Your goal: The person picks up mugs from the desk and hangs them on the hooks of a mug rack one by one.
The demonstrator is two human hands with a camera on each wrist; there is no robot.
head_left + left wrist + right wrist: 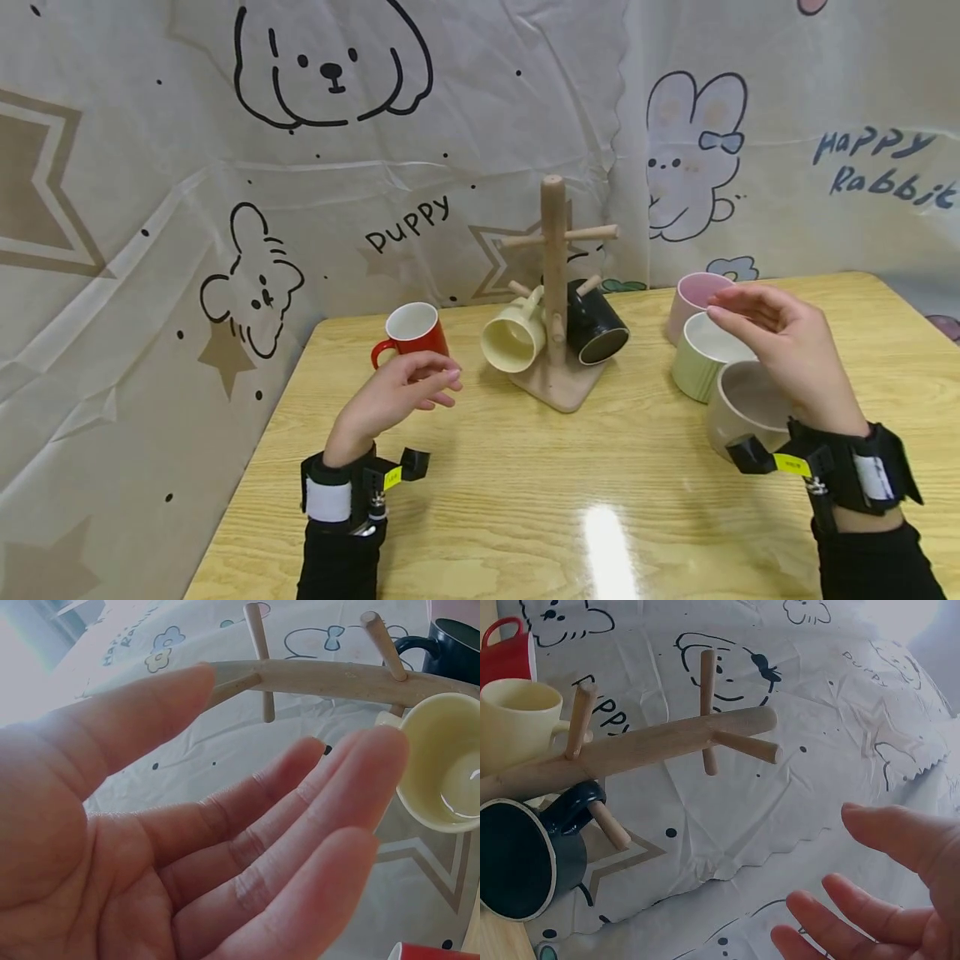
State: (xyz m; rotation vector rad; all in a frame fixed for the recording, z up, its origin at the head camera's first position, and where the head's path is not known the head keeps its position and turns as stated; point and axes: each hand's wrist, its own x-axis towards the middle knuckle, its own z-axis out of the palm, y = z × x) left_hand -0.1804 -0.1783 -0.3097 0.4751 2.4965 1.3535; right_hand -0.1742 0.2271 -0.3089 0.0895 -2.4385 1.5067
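Observation:
My left hand (401, 392) hovers just in front of the red mug (423, 332), fingers loosely bent and nothing in them. Over the row of cups at the right is my right hand (787, 342), also holding nothing, thumb and fingers apart. Beneath and beside it stand a pink cup (682, 312), a pale green cup (693, 367) and a beige cup (731, 421), which the hand partly covers. Between the hands rises a wooden mug tree (555, 267). A cream mug (442, 765) and a black mug (566, 855) hang by their handles from its lower pegs.
The upper pegs (592, 233) of the tree stick out sideways and carry no mugs. Behind the wooden table (487, 500) hangs a printed cloth (480, 108) with cartoon animals. A camera is strapped to each wrist.

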